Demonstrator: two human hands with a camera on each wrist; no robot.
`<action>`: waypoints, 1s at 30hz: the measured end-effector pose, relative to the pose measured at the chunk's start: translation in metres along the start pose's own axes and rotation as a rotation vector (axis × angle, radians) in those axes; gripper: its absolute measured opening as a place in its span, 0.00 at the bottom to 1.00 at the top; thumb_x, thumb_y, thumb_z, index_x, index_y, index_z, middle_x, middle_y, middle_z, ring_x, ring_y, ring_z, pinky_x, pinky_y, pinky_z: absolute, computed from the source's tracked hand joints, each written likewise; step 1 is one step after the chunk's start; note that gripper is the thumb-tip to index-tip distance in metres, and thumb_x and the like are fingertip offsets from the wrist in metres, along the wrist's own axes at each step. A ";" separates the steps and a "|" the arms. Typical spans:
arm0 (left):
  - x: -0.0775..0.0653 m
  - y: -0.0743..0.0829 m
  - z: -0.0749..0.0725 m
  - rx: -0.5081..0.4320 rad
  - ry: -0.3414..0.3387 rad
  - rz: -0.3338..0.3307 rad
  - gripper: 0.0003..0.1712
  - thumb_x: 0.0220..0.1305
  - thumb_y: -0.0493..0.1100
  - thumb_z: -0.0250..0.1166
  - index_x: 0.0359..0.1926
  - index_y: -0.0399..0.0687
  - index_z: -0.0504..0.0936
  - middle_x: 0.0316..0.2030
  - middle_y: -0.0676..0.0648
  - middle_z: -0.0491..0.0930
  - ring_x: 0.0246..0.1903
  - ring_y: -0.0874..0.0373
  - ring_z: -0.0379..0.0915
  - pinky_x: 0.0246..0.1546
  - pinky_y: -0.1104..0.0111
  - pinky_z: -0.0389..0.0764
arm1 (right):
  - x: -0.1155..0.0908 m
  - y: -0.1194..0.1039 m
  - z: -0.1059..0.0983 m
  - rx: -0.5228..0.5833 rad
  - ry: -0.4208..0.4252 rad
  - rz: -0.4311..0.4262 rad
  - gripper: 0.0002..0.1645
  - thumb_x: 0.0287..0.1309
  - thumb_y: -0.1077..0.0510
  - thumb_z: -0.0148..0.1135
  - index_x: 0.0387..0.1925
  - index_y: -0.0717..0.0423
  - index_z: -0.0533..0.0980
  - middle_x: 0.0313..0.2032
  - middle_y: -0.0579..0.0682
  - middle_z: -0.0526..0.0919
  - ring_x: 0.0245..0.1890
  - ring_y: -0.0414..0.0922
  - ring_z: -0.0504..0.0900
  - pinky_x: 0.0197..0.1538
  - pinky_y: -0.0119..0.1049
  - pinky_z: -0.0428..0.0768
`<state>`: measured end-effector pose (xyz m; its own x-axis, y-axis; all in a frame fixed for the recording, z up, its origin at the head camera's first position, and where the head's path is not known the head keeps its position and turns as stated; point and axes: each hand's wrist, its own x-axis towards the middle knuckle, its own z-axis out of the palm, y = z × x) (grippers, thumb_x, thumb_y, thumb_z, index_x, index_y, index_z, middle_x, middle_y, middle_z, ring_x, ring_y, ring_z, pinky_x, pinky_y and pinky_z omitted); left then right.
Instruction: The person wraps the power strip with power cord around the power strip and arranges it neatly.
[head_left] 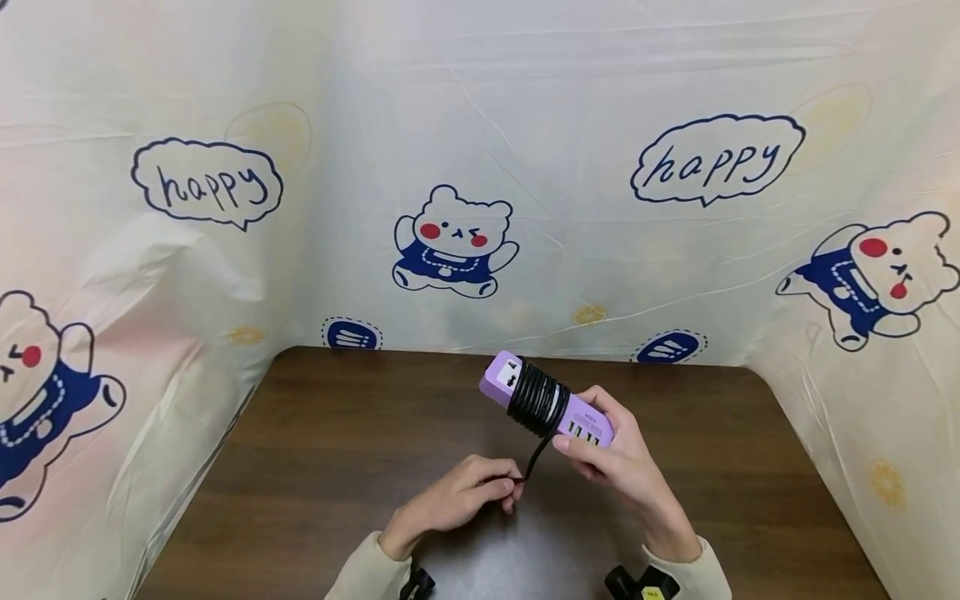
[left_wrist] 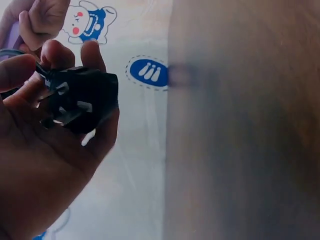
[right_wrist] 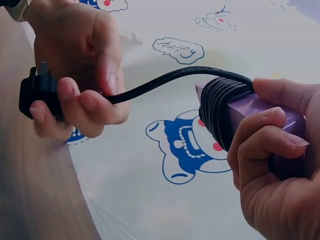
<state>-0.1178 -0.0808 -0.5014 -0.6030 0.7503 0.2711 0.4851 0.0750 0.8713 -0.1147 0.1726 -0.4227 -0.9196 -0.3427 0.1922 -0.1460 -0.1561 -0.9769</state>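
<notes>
My right hand (head_left: 626,467) grips the lower end of a purple power strip (head_left: 588,423), which has sockets and USB ports on its face. Several turns of black cord (head_left: 537,398) are wound around the strip's middle. A short free length of the cord (right_wrist: 170,77) runs from the coil to my left hand (head_left: 468,492), where thumb and fingers pinch it. The black three-pin plug (left_wrist: 85,97) at the cord's end lies in the curled fingers of that hand, prongs exposed; in the head view the hand hides it. Both hands are raised above the table.
A dark brown wooden table (head_left: 315,467) lies beneath the hands. Behind it and at both sides hangs a pale sheet (head_left: 570,275) printed with bears and the word "happy". Dark wrist cameras (head_left: 645,583) sit at the cream sleeves (head_left: 371,575).
</notes>
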 end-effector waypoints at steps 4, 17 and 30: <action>0.001 -0.008 -0.001 -0.181 -0.063 -0.026 0.17 0.80 0.41 0.43 0.38 0.42 0.77 0.27 0.46 0.75 0.30 0.52 0.80 0.43 0.66 0.81 | 0.001 -0.004 0.000 0.000 0.002 -0.009 0.21 0.56 0.69 0.67 0.48 0.62 0.67 0.30 0.53 0.76 0.13 0.40 0.71 0.11 0.33 0.66; 0.003 -0.018 -0.001 -0.217 -0.001 -0.084 0.18 0.81 0.42 0.44 0.34 0.38 0.74 0.21 0.48 0.68 0.19 0.66 0.64 0.17 0.72 0.70 | -0.002 -0.017 0.008 -0.050 -0.048 -0.010 0.21 0.54 0.70 0.69 0.47 0.61 0.70 0.28 0.54 0.76 0.13 0.39 0.71 0.10 0.36 0.67; 0.001 -0.007 -0.013 0.079 0.207 -0.261 0.05 0.73 0.36 0.56 0.39 0.48 0.77 0.29 0.51 0.75 0.28 0.67 0.69 0.33 0.71 0.74 | -0.008 -0.008 0.026 -0.030 -0.153 0.001 0.20 0.53 0.70 0.69 0.46 0.63 0.71 0.25 0.55 0.78 0.12 0.38 0.69 0.10 0.34 0.68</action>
<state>-0.1304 -0.0894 -0.5022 -0.8249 0.5506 0.1278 0.3405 0.3037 0.8898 -0.0971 0.1527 -0.4138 -0.8537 -0.4804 0.2009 -0.1577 -0.1292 -0.9790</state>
